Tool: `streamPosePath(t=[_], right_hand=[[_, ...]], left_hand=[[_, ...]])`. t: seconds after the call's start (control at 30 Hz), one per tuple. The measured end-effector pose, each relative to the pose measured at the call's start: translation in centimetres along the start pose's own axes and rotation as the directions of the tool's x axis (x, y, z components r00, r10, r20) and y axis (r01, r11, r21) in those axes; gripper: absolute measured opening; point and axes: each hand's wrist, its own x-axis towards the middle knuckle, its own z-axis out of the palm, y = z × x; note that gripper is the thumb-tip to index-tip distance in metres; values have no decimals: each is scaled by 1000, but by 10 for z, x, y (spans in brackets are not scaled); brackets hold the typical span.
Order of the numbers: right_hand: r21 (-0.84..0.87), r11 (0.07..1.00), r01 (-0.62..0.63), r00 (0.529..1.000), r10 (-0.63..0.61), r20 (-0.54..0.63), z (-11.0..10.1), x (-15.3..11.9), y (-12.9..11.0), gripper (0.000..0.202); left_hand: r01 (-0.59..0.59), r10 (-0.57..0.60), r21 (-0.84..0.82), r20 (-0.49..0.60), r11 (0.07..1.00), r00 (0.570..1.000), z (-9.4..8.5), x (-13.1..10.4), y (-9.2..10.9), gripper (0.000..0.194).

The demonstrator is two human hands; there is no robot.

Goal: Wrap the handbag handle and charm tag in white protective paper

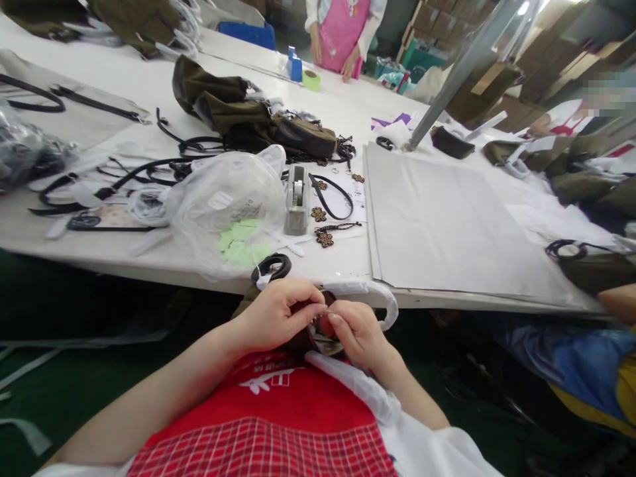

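My left hand (281, 313) and my right hand (362, 334) meet at the table's front edge, above my red apron. Both have thumb and fingers pinched together on something too small and covered to name. Beneath them is a partly hidden bag (325, 343), with a handle wrapped in white (390, 306) curving out to the right. A coiled black strap (272, 266) lies just beyond my left hand. Farther in, flower-shaped charms (324, 238) with dark cords rest beside a grey tape dispenser (297, 202).
A clear plastic bag (228, 199) holding green pieces sits left of the dispenser. Olive bags (253, 119) and black straps lie behind it. Grey sheets (442, 218) cover the right side, near a slanting metal post (457, 73). A person in a pink apron (342, 33) stands across the table.
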Motion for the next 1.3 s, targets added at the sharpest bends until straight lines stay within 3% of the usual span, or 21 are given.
streamPosePath(t=[0.3, 0.7, 1.3], right_hand=[[-138, 990, 25, 1000, -23, 20, 3, 1, 3, 40], [-130, 991, 26, 997, -16, 76, 4, 3, 3, 40], [-292, 951, 97, 983, -46, 179, 2, 11, 3, 38]], left_hand=[[-13, 12, 3, 26, 1000, 1000, 1, -1, -4, 14], [-34, 34, 0, 88, 999, 996, -4, -1, -5, 15], [-30, 23, 60, 111, 998, 994, -2, 0, -7, 17]])
